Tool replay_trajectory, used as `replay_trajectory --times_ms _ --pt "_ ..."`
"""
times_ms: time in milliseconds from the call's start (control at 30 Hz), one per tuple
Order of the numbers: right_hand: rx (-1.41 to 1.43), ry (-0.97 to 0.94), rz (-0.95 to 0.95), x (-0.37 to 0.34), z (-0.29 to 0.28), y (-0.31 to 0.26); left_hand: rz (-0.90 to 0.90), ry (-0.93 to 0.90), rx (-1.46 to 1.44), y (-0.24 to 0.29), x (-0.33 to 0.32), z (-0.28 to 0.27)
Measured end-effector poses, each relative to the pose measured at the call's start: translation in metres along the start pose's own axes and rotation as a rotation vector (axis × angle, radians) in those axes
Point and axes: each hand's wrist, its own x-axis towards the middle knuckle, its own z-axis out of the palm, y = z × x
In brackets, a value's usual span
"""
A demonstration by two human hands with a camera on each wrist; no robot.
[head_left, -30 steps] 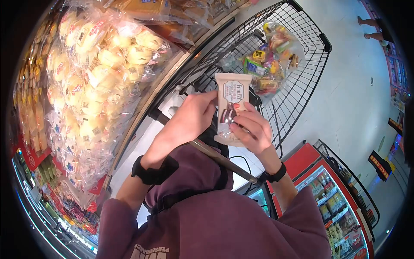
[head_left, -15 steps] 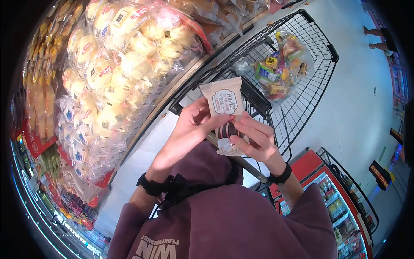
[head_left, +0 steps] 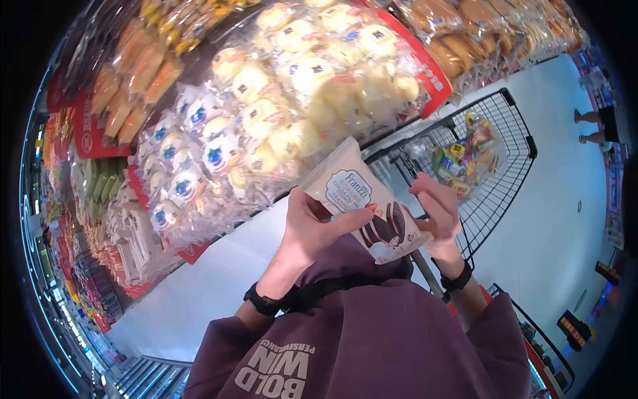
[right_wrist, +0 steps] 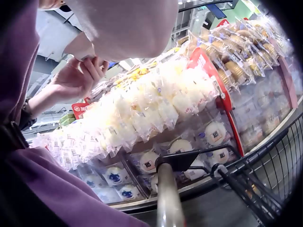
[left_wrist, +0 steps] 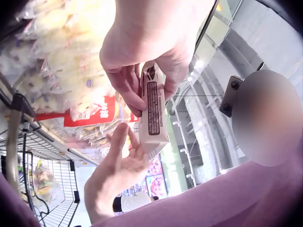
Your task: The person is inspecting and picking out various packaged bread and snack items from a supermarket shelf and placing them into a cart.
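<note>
The left hand [head_left: 302, 233] grips a pale pink packet [head_left: 349, 193] with dark cookies printed on it, its thumb lying across the front. In the head view the packet is tilted, its top toward the shelf. The right hand [head_left: 435, 216] is beside the packet's lower right edge, fingers raised and loosely bent; contact there is hard to judge. Seen in the left wrist view, the packet [left_wrist: 154, 109] shows its narrow printed side between the left hand's [left_wrist: 147, 47] thumb and fingers, while the right hand [left_wrist: 116, 172] has its fingers apart nearby.
Bagged pale buns [head_left: 286, 100] fill a display on the left and ahead, with brown bagged breads [head_left: 465, 40] farther right. A black wire cart [head_left: 495, 199] holds a clear bag of snacks [head_left: 465, 159]. A person's legs [head_left: 591, 126] show at the far right.
The head view has swung toward the display. The right hand's fingers have come off the packet's front, and the packet is tilted more, with the left hand still gripping it.
</note>
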Motion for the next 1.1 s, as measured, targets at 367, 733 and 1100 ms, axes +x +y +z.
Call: replay_trajectory --times_ms 367,733,1100 --pt "-0.360 -0.061 0.810 -0.121 0.052 0.004 0.525 0.397 -0.281 0.038 -0.084 -0.135" --pt "-0.604 -0.619 1.044 -0.100 0.071 -0.005 0.566 0.532 -0.290 0.041 -0.152 -0.224" --pt "-0.757 -0.668 0.980 -0.112 0.069 0.009 0.592 0.594 -0.352 0.049 -0.181 -0.247"
